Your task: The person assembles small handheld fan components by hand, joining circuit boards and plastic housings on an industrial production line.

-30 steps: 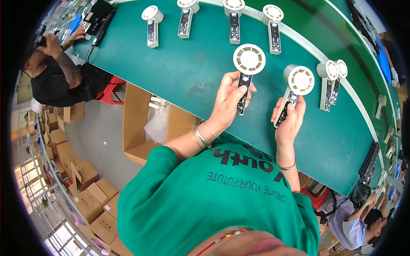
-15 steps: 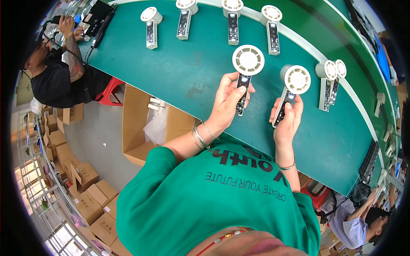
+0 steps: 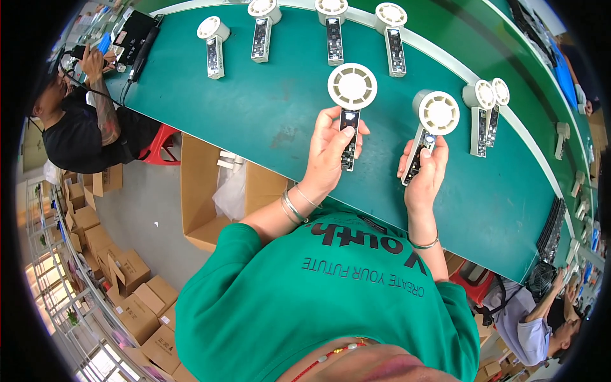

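Observation:
In my left hand (image 3: 329,148) is a white handheld fan (image 3: 352,86), its round slotted head up and a dark circuit board showing along the open handle. The thumb presses on that board. My right hand (image 3: 424,172) is wrapped around the handle of a second handheld fan (image 3: 439,113), thumb on its board too. Both fans are raised over the green table (image 3: 267,121). Beyond them several similar fans lie in a curve, among them one fan (image 3: 210,48) at the far left and another fan (image 3: 392,38) further right. Two fans (image 3: 482,114) lie together at the right.
A white rail (image 3: 439,54) curves along the table's far side, with a green belt (image 3: 471,32) behind. An open cardboard box (image 3: 197,191) stands below the table's near edge. Co-workers (image 3: 89,127) sit at the left and at the lower right. Stacked cartons (image 3: 137,312) fill the floor at left.
The view has shifted slightly, so the table and its fans appear a little further left. Both hands keep hold of their fans, with the thumbs still on the boards.

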The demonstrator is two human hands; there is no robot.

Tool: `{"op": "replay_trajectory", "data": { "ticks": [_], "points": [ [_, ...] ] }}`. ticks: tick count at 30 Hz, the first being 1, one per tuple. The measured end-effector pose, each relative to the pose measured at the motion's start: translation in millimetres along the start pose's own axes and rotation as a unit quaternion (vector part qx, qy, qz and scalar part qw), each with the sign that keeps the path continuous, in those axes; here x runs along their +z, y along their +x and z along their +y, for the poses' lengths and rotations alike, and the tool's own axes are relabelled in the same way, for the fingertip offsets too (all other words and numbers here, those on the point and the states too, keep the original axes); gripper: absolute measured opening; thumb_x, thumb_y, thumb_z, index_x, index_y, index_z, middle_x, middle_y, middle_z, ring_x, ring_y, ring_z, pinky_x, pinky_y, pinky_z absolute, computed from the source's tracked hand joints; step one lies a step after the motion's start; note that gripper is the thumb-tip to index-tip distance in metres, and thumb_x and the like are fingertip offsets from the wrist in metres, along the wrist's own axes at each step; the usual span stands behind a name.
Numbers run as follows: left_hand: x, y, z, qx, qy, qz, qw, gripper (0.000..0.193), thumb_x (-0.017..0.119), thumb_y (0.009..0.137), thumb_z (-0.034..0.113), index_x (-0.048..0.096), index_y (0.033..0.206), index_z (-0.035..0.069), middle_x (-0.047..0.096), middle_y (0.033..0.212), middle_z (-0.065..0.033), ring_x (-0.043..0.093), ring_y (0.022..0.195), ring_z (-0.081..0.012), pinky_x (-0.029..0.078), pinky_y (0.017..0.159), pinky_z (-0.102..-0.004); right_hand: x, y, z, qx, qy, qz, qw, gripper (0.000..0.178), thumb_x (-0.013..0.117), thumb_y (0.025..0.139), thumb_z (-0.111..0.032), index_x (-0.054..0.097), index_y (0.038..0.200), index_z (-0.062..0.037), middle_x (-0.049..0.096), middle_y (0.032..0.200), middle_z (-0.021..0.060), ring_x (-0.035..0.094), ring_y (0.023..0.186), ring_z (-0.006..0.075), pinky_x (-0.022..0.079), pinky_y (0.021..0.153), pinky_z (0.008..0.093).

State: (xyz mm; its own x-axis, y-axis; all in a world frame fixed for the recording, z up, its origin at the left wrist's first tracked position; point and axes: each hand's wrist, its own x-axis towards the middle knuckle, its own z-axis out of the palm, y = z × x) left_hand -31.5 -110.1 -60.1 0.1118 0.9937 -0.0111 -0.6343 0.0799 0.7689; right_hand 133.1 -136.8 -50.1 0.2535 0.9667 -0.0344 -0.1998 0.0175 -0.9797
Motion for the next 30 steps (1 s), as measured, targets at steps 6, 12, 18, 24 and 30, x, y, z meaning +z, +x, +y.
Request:
{"op": "replay_trajectory", "data": {
  "ticks": [6, 12, 18, 24, 30],
  "points": [
    [-1.6, 0.2, -0.9, -0.001, 0.015, -0.008, 1.000, 0.027, 0.049, 0.093, 0.016, 0.040, 0.116, 0.007, 0.058, 0.095, -0.0143, 0.053, 0.074, -0.0114, 0.047, 0.060, -0.0247, -1.2, -1.4, 0.8, 0.001, -0.011, 0.003, 1.000, 0.042, 0.036, 0.091, -0.018, 0.029, 0.129, 0.0002, 0.055, 0.084, 0.0118, 0.050, 0.054, 0.0124, 0.042, 0.044, 0.0241],
    [-0.6, -0.8, -0.2, -0.006, 0.012, 0.006, 1.000, 0.035, 0.051, 0.093, 0.015, 0.036, 0.123, 0.003, 0.058, 0.092, -0.0122, 0.052, 0.070, -0.0095, 0.046, 0.059, -0.0229, -0.5, -1.5, -0.2, 0.008, -0.018, 0.005, 1.000, 0.043, 0.037, 0.092, -0.018, 0.029, 0.129, 0.0002, 0.056, 0.084, 0.0115, 0.050, 0.055, 0.0122, 0.042, 0.044, 0.0239],
    [0.6, 0.2, -0.1, -0.014, 0.011, 0.010, 1.000, 0.035, 0.052, 0.092, 0.016, 0.037, 0.121, 0.003, 0.059, 0.091, -0.0122, 0.053, 0.070, -0.0096, 0.046, 0.058, -0.0230, -1.1, -0.9, 0.5, 0.010, -0.028, 0.000, 1.000, 0.042, 0.037, 0.092, -0.017, 0.029, 0.129, 0.0001, 0.055, 0.084, 0.0113, 0.050, 0.055, 0.0121, 0.042, 0.043, 0.0237],
    [-1.3, 1.0, -2.1, -0.013, 0.009, 0.000, 1.000, 0.034, 0.052, 0.092, 0.015, 0.036, 0.121, 0.004, 0.059, 0.091, -0.0125, 0.053, 0.072, -0.0099, 0.046, 0.059, -0.0235, -2.0, -0.1, 1.8, 0.009, -0.020, 0.004, 1.000, 0.042, 0.037, 0.092, -0.018, 0.030, 0.129, -0.0005, 0.056, 0.084, 0.0110, 0.050, 0.055, 0.0119, 0.042, 0.043, 0.0236],
    [-1.2, 0.1, -2.0, -0.011, 0.011, -0.002, 1.000, 0.034, 0.051, 0.093, 0.015, 0.036, 0.121, 0.004, 0.059, 0.092, -0.0128, 0.053, 0.071, -0.0101, 0.046, 0.059, -0.0236, -2.1, -0.3, 1.7, 0.010, -0.014, 0.005, 1.000, 0.043, 0.037, 0.092, -0.019, 0.029, 0.130, -0.0009, 0.055, 0.084, 0.0110, 0.050, 0.055, 0.0118, 0.042, 0.043, 0.0236]
  ]
}}
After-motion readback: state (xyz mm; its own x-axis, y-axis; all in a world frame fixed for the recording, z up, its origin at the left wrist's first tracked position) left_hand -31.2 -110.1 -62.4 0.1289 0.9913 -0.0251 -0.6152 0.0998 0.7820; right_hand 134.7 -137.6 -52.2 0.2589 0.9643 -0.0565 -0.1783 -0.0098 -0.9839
